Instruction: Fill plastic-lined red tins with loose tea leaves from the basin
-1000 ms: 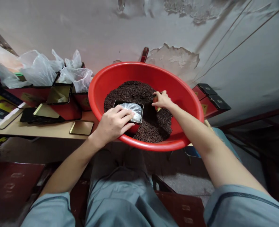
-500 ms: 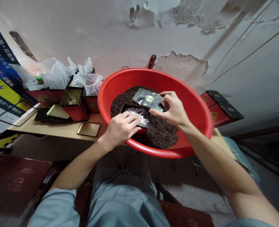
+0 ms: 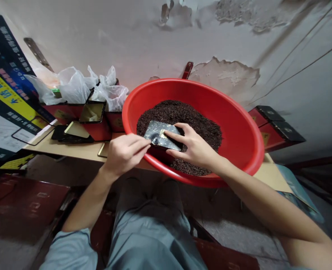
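A black-marbled tin lid point(image 3: 157, 129) with a gold square lies over a red tin, at the near left inside the red plastic basin point(image 3: 239, 123). My right hand point(image 3: 192, 144) grips the lid from the right, its index finger stretched across the top and its thumb along the near edge. At the lid's left corner, my left hand point(image 3: 128, 153) has its fingers closed together, the tips touching the edge. Under the lid the tin's body is mostly hidden. Dark, dry tea-like bits point(image 3: 194, 116) are heaped around it in the basin.
Open red tins point(image 3: 95, 125) holding plastic bags point(image 3: 74, 84) stand left on the narrow table point(image 3: 81, 150). Loose lids point(image 3: 77, 129) lie before them. Shut red-and-black tins point(image 3: 280, 129) are stacked right of the basin. A printed box point(image 3: 11, 86) stands far left, against the wall.
My right hand has brought the lid left and down over the tin, covering the plastic bag inside. My left hand has drawn back from the bag to the lid's left corner.
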